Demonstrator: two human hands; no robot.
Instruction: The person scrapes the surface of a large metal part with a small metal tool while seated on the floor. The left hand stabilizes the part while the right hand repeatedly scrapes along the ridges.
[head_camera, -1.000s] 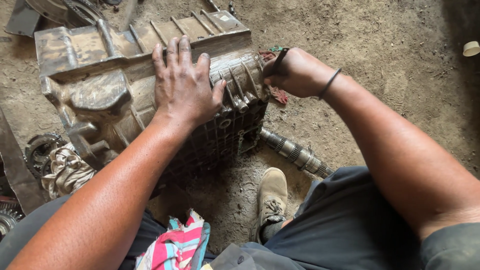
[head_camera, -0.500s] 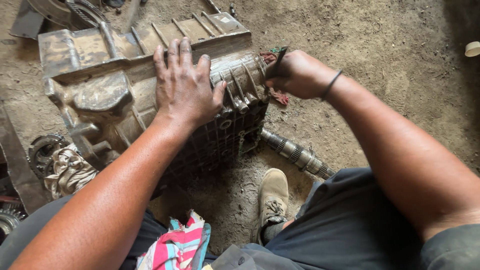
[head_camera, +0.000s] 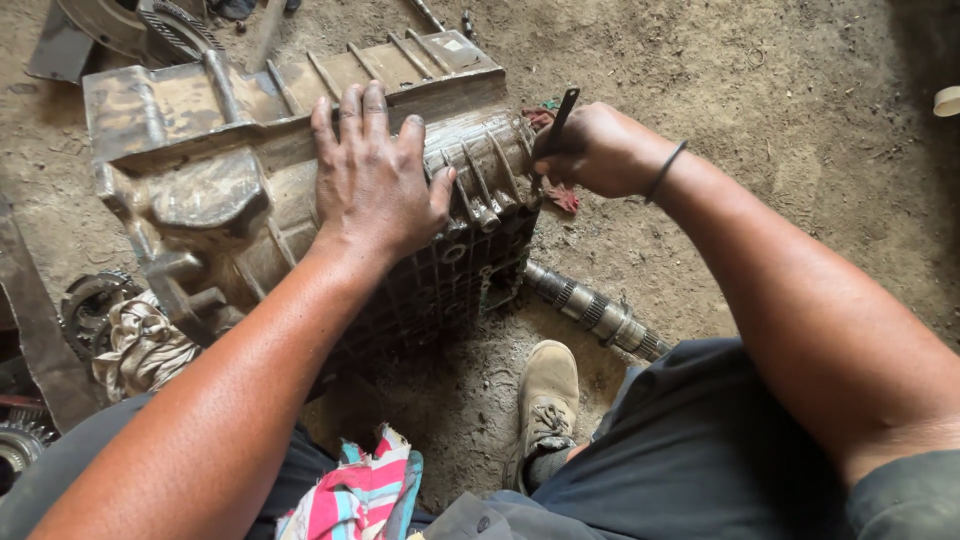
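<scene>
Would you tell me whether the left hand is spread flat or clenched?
Spread flat: the left hand lies palm-down, fingers extended, on the ribbed metal casing.

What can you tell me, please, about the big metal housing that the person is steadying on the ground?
The metal housing is a large, ribbed casting, grimy and dust-coated, lying on its side on the dirt floor. A splined shaft juts from its lower right end. The left hand presses flat on top; the right hand holds a thin dark tool against its right end, beside a red rag.
</scene>
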